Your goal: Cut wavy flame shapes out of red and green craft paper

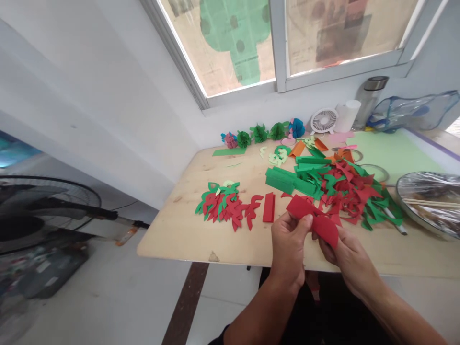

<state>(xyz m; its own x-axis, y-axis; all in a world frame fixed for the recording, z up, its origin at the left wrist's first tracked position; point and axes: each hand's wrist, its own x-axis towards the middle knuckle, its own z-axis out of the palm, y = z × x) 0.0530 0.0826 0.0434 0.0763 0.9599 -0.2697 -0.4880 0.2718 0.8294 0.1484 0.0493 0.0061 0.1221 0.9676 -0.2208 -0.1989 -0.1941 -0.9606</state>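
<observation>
Both my hands grip one piece of red paper (pixel 326 229) above the table's front edge. My left hand (pixel 290 239) pinches its left part between thumb and fingers. At the lower right end, my right hand (pixel 347 251) is closed on the same paper; some of its fingers are hidden behind it. Just left of my hands lies a folded red paper strip (pixel 269 207). Farther left is a pile of cut red and green paper shapes (pixel 224 203). Beyond my right hand spreads a heap of red paper scraps (pixel 350 187) mixed with green ones.
Folded green paper strips (pixel 282 179) lie mid-table. Along the wall stand paper balls (pixel 259 133), a small white fan (pixel 324 120) and a bottle (pixel 372 98). A film-covered bowl (pixel 431 203) with chopsticks sits at right, near a marker (pixel 397 223). A large fan (pixel 46 220) stands left.
</observation>
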